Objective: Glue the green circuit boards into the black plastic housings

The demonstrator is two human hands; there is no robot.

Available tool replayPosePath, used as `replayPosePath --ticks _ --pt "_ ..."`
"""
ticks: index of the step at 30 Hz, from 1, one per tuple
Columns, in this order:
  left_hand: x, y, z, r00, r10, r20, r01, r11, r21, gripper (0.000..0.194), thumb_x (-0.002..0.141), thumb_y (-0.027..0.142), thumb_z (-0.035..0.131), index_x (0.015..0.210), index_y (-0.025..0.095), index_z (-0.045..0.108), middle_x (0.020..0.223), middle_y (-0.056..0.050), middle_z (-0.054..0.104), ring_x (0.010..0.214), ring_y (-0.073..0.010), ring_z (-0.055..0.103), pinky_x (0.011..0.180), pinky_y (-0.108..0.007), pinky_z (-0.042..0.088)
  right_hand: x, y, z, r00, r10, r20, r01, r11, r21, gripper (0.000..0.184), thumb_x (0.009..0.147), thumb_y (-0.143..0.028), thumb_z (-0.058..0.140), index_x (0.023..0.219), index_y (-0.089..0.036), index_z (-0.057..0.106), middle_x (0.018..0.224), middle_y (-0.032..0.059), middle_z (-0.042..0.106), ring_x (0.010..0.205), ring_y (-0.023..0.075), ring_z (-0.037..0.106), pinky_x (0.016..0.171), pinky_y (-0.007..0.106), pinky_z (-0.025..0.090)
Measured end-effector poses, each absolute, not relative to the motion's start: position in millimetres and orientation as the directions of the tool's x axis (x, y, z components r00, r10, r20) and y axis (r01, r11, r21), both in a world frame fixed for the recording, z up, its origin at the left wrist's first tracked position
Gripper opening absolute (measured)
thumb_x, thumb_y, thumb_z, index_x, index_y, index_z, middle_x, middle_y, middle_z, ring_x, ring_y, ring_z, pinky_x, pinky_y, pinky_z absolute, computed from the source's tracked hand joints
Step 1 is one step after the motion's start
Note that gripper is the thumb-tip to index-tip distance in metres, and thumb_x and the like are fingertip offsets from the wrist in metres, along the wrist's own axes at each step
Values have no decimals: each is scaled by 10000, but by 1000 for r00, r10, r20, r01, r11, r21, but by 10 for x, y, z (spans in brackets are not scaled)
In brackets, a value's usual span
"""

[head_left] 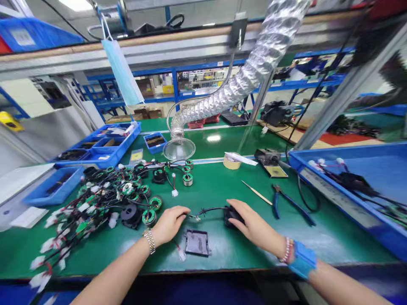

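Observation:
My left hand [170, 223] is closed in a pinch at the end of a short wired assembly; what exactly lies under its fingertips is partly hidden. From there a black cable [211, 209] runs across to a round black fan-like part [228, 215]. My right hand [246, 220] is wrapped over that black part and covers much of it. Just below the cable, a shallow black rectangular plastic cover [197, 242] lies open side up on the green bench. A white connector [181, 254] on thin wires rests to the left of the cover, below my left hand.
Tangled wired motors with green boards [127, 188] fill the left. Blue-handled pliers [292, 205] and a thin pointed stick [257, 193] lie right. Behind are a tape roll [232, 162], soldering stand [270, 161] and fume hose funnel [179, 149]. A blue bin [343, 199] stands far right.

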State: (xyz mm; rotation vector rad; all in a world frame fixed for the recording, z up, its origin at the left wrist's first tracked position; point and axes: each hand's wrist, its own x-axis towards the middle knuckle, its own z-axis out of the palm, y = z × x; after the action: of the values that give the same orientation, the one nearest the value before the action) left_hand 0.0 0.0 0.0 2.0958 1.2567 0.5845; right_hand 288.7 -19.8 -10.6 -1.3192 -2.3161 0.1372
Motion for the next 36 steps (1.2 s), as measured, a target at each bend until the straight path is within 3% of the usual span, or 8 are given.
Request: replayPosePath --ticks 5,10,13,17,21,29,36 --pt "38 127 106 565 824 40 519 -392 759 212 824 191 429 854 177 639 877 -42 655 848 -169 579 792 -283 444 2851 -18 -89 -493 804 333 769 581 -265 352 881 -278 381 1196 -148 464 1152 145 517 1070 221 509 898 392 472" --pt "47 167 124 523 846 -107 344 -94 934 238 812 308 473 682 133 567 680 -27 624 590 -135 545 597 -255 433 2748 91 228 -521 720 457 728 655 -201 337 865 -283 413 1147 -129 514 1154 168 533 1074 265 497 889 461 449" --pt "67 123 84 523 843 -123 195 22 981 254 790 352 512 682 126 553 667 -28 611 558 -122 525 572 -244 419 2471 -82 342 -461 708 534 629 686 -366 253 885 -245 388 1048 -165 565 985 104 609 929 188 562 816 345 489" --pt "57 77 64 544 830 -124 170 36 985 272 772 378 545 698 119 582 645 -25 591 556 -122 510 569 -241 406 2056 -290 285 -287 827 483 516 558 -650 210 887 -225 393 936 -173 591 817 51 622 733 125 580 665 240 489" --pt "1 82 65 559 820 -122 219 -4 976 284 791 372 515 697 118 604 602 -11 559 553 -117 492 561 -226 391 1911 -256 253 -234 898 374 503 440 -744 209 873 -243 421 902 -170 614 752 37 607 647 120 554 597 235 453" --pt "-50 55 138 580 811 -77 331 -148 932 260 823 304 468 715 128 627 574 -2 554 546 -117 486 537 -209 372 1933 -165 374 -328 868 372 502 494 -710 236 859 -232 445 702 -171 610 635 16 569 613 115 519 574 227 399" --pt "-31 37 117 587 803 -104 193 -14 981 312 808 387 517 713 112 630 577 -19 578 522 -111 499 532 -211 388 1861 -195 274 -240 783 573 550 597 -585 223 859 -199 428 691 -163 571 610 25 532 584 117 480 549 232 370"
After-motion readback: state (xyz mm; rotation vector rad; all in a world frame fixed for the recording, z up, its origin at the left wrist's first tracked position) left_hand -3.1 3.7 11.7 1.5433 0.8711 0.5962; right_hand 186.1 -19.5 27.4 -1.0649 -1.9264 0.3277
